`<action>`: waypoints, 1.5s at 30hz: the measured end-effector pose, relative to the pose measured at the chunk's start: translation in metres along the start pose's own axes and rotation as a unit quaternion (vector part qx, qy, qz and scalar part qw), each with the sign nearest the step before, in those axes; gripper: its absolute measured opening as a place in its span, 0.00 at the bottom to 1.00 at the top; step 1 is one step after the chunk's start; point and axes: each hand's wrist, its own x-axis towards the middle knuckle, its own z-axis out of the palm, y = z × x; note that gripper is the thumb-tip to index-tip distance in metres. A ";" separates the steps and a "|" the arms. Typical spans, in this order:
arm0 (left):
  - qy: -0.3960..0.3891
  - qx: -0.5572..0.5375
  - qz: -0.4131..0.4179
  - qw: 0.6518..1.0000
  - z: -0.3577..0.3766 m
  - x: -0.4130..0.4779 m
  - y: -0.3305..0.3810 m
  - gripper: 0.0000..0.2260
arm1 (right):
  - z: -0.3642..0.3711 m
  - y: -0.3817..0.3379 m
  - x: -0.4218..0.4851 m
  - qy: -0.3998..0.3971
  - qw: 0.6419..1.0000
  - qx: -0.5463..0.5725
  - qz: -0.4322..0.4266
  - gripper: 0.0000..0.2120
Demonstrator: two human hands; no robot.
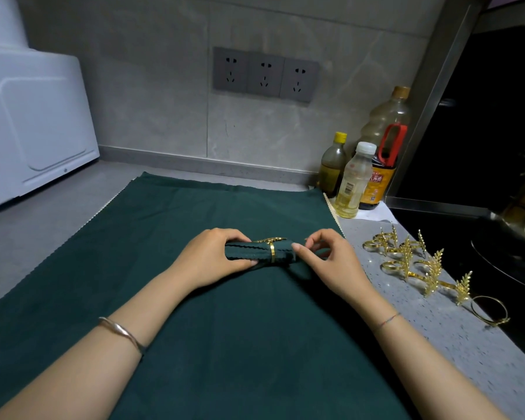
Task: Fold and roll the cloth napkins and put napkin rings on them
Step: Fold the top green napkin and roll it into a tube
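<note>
A dark green rolled napkin [256,253] lies across the middle of a large flat green cloth [194,313]. A gold napkin ring [272,251] with a leaf ornament sits around the roll's middle. My left hand [215,257] grips the roll's left end, thumb under and fingers over it. My right hand [328,260] pinches the roll's right end with thumb and fingertips. Several more gold leaf napkin rings [406,259] lie on the grey counter to the right.
A white appliance [34,125] stands at the back left. Several oil and sauce bottles [364,171] cluster at the back right corner. A black stove with a pan [512,247] borders the counter on the right. Wall sockets [265,74] sit above.
</note>
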 end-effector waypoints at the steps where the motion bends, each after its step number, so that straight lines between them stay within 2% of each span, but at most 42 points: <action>1: -0.001 0.001 -0.003 1.000 0.001 0.000 0.000 0.12 | 0.001 0.000 -0.001 -0.001 1.000 -0.016 0.007 0.12; 4: -0.006 -0.002 -0.003 1.000 0.003 0.001 0.002 0.12 | 0.006 -0.002 -0.003 -0.019 0.999 -0.026 0.026 0.11; 11: -0.009 -0.002 0.001 1.000 0.006 0.000 0.005 0.12 | 0.008 -0.002 0.000 -0.022 0.999 -0.048 0.010 0.09; 19: -0.015 -0.006 0.010 1.000 0.000 0.001 0.003 0.10 | -0.002 0.007 0.003 -0.107 0.988 0.110 0.030 0.09; 24: -0.013 -0.005 0.024 1.000 0.001 0.000 0.004 0.09 | 0.000 0.006 0.004 -0.075 0.996 0.041 -0.011 0.10; 26: -0.016 -0.001 0.031 0.999 0.000 0.000 0.004 0.10 | 0.002 0.006 0.004 -0.104 0.993 0.055 -0.021 0.13; 28: -0.026 0.006 0.042 0.999 -0.002 0.000 0.004 0.12 | 0.000 0.005 0.004 -0.164 0.986 0.016 -0.036 0.18; 30: -0.041 0.028 0.055 0.997 -0.006 -0.001 0.005 0.15 | -0.002 0.004 0.005 -0.201 0.979 -0.007 -0.037 0.18; 35: -0.021 0.134 0.113 0.984 -0.005 -0.005 0.025 0.25 | -0.004 0.001 0.004 -0.202 0.978 -0.012 -0.056 0.18; 39: -0.013 0.186 0.151 0.971 0.008 0.002 0.038 0.22 | -0.014 -0.007 0.002 -0.228 0.972 0.024 -0.052 0.15; 45: -0.014 0.211 0.164 0.963 0.013 0.004 0.039 0.19 | -0.013 -0.002 0.004 -0.214 0.975 0.006 -0.056 0.13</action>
